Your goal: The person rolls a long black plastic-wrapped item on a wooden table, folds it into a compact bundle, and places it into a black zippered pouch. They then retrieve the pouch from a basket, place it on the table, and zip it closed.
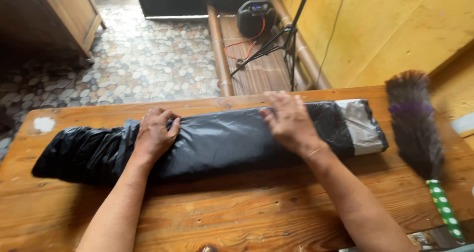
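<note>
I judge I am mid-roll: my left hand (154, 133) and right hand (289, 121) press flat, fingers spread, on the black bag (222, 141) lying across the desk (247, 212) middle; next needs even pressure.

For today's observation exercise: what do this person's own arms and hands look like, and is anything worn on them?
Both forearms are bare, with no sleeves in view. The left hand and right hand wear no gloves; no rings or watch are visible.

long black plastic-wrapped bundle (212, 143), lying crosswise, perhaps taped
</note>
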